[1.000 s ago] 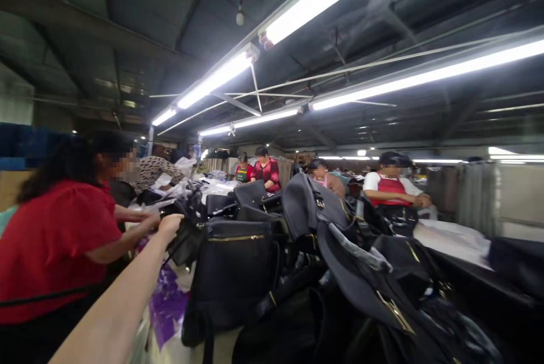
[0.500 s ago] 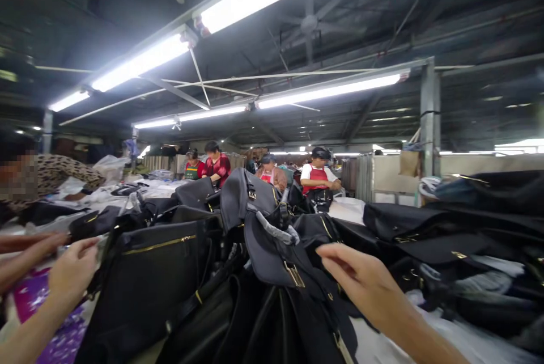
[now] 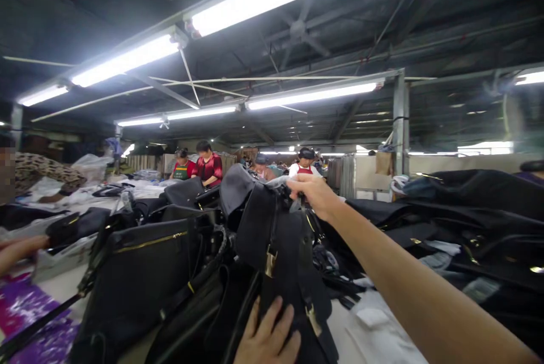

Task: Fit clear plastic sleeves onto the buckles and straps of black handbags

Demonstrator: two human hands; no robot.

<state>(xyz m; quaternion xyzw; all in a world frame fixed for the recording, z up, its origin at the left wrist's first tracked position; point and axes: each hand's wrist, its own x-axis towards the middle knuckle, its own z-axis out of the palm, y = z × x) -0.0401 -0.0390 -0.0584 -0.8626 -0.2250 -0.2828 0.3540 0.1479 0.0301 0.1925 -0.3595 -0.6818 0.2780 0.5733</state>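
A black backpack (image 3: pixel 285 239) with a flap and gold buckles stands in front of me among other black bags. My right hand (image 3: pixel 312 193) is closed around the plastic-wrapped handle (image 3: pixel 278 181) at its top. Low on the same backpack, my left hand (image 3: pixel 272 335) lies against the front with its fingers spread. A gold buckle (image 3: pixel 271 262) hangs on the flap strap above that hand. Just left is another black bag (image 3: pixel 144 273) with a gold zipper.
Black bags (image 3: pixel 459 211) are heaped at the right beside crumpled white plastic (image 3: pixel 378 324). At the left edge a co-worker's hand (image 3: pixel 21 248) is near a purple patterned sheet (image 3: pixel 38 318). Several people work farther back, past a metal post (image 3: pixel 399 126).
My left hand has moved from the far left onto the backpack's front. My right hand has gone up and taken the handle; the backpack now stands more upright.
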